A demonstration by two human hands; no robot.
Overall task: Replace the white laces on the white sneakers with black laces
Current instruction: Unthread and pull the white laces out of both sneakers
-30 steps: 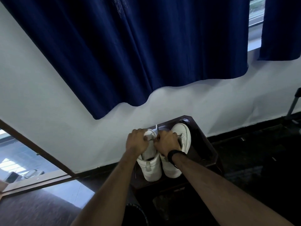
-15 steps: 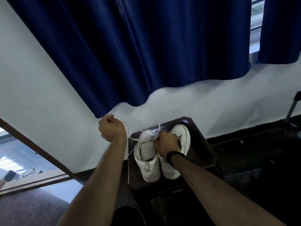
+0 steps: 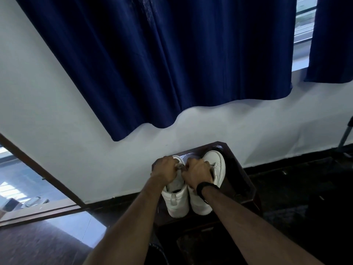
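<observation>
Two white sneakers stand side by side on a small dark table (image 3: 242,180), heels toward me. Over the lacing area of the left sneaker (image 3: 176,199), my left hand (image 3: 165,168) and my right hand (image 3: 196,173) meet with curled fingers. Between the fingertips a short piece of white lace (image 3: 180,166) shows, pinched from both sides. My right hand, with a black band on its wrist, hides most of the right sneaker (image 3: 214,165) apart from the toe and heel. No black laces are visible.
A white wall rises just behind the table, with a dark blue curtain (image 3: 162,64) hanging above. The floor around is dark. A brown door frame (image 3: 42,173) runs diagonally at the left, and a dark metal leg (image 3: 346,134) stands at the far right.
Half a second ago my left hand was pulled out to the upper left with white lace in it. It has come back to the left sneaker beside my right hand, which stayed put.
</observation>
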